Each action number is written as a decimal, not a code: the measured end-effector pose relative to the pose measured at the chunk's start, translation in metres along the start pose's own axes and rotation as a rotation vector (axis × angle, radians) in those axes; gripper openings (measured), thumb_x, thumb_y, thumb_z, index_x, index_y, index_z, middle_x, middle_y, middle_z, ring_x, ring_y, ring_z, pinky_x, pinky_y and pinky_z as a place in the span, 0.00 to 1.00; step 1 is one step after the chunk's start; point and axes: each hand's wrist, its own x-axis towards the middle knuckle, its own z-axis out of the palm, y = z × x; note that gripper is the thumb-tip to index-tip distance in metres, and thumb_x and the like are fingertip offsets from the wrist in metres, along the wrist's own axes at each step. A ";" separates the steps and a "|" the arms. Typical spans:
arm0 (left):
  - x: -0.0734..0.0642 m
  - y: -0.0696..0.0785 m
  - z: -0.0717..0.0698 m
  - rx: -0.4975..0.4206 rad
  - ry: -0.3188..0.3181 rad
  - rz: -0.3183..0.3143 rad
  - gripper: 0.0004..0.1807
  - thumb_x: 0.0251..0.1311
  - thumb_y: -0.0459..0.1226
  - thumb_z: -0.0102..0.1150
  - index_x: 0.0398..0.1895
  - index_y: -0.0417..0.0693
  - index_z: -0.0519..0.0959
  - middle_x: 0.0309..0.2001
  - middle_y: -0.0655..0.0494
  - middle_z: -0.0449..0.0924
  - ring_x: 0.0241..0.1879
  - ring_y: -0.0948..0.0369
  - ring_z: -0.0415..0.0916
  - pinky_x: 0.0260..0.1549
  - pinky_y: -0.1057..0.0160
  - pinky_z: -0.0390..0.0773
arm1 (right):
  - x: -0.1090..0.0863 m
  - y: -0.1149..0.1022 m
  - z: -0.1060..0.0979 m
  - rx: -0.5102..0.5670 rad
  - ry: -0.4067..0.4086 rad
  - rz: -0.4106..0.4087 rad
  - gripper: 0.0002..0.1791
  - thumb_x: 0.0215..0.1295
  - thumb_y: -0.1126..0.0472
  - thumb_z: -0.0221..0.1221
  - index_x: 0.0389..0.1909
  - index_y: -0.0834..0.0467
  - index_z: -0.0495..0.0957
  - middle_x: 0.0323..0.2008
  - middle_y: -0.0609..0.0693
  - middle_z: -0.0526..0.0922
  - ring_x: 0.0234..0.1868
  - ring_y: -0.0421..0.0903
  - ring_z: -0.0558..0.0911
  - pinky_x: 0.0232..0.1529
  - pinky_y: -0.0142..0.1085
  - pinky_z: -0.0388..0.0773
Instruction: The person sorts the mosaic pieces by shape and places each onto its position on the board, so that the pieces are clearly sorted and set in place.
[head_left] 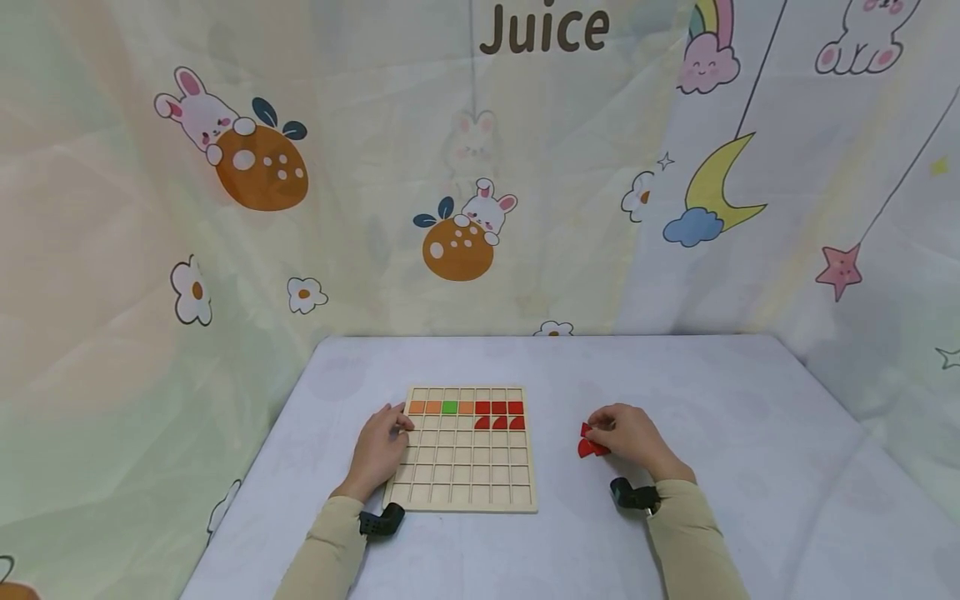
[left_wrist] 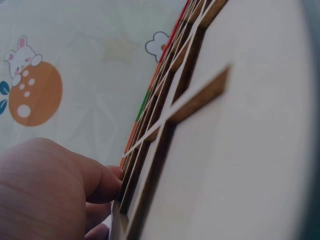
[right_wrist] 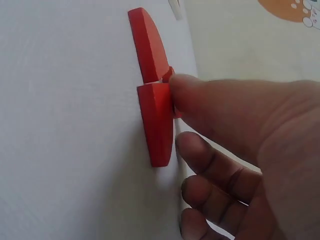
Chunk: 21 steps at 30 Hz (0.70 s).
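Observation:
Flat on the table lies a square wooden grid board (head_left: 459, 510). My left hand (head_left: 380, 450) holds its left edge, thumb and fingertips right at the rim. To the right of the board, my right hand (head_left: 628, 435) has thumb and fingers at a small cluster of red quarter-circle pieces (head_left: 587, 448). In the right wrist view the thumb presses at a red piece (right_wrist: 177, 109) partly hidden behind it. Two more red pieces, an upper one (right_wrist: 149, 45) and a lower one (right_wrist: 156, 125), lie close beside the thumb tip.
Along the board's upper part runs a row of orange squares (head_left: 417, 407), a green square (head_left: 449, 407) and red squares (head_left: 498, 407). Under the red squares sit three red curved pieces (head_left: 500, 423). A white cloth (head_left: 570, 550) covers the table; a printed curtain (head_left: 375, 167) hangs behind.

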 end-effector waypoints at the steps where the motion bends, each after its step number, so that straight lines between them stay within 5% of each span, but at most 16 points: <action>1: 0.000 0.000 0.000 -0.002 -0.001 0.001 0.06 0.60 0.30 0.53 0.33 0.50 0.77 0.69 0.46 0.68 0.73 0.46 0.53 0.71 0.40 0.52 | 0.000 0.000 0.000 -0.002 0.004 -0.001 0.10 0.58 0.60 0.66 0.40 0.58 0.84 0.34 0.48 0.83 0.37 0.46 0.78 0.35 0.36 0.78; 14: -0.001 0.001 0.000 0.006 0.016 0.006 0.07 0.59 0.29 0.54 0.32 0.50 0.78 0.68 0.44 0.68 0.73 0.45 0.53 0.71 0.39 0.52 | 0.003 -0.001 0.006 -0.016 0.033 -0.001 0.12 0.60 0.66 0.61 0.45 0.57 0.84 0.35 0.50 0.82 0.35 0.47 0.76 0.31 0.34 0.76; 21: -0.001 0.002 0.000 0.012 0.008 -0.001 0.06 0.60 0.29 0.54 0.32 0.50 0.78 0.69 0.45 0.67 0.73 0.46 0.53 0.71 0.40 0.52 | 0.002 -0.006 0.007 -0.009 0.031 0.066 0.12 0.60 0.59 0.64 0.44 0.59 0.82 0.34 0.50 0.81 0.34 0.48 0.76 0.29 0.33 0.76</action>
